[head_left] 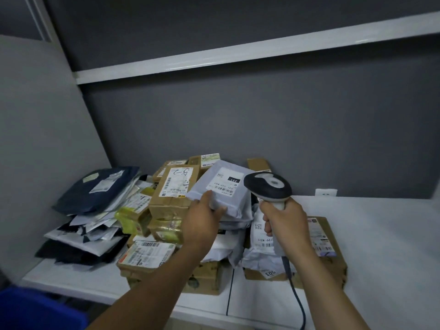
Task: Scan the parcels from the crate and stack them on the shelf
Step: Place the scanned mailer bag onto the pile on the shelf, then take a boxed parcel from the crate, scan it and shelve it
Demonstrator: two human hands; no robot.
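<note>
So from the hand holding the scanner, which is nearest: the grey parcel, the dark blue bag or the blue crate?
From the right hand:
1. Grey parcel, just to its left, held by the left hand.
2. Dark blue bag, far left on the pile.
3. Blue crate, bottom left corner.

The grey parcel (221,189) at the top of the pile looks like soft, matt plastic film, wrinkled at its edges, with a smooth white paper label (227,183) stuck on it, while the boxes (171,194) at its nine o'clock are rough brown cardboard bound with glossy, creased yellow-tinted tape. The scanner (269,186) at the parcel's three o'clock is smooth hard plastic, a dark matt rim around a pale grey top. The shelf (381,234) under it all is white and smooth with a faint sheen, and the dark blue mailer (100,189) at far nine o'clock is slightly glossy plastic.
</note>
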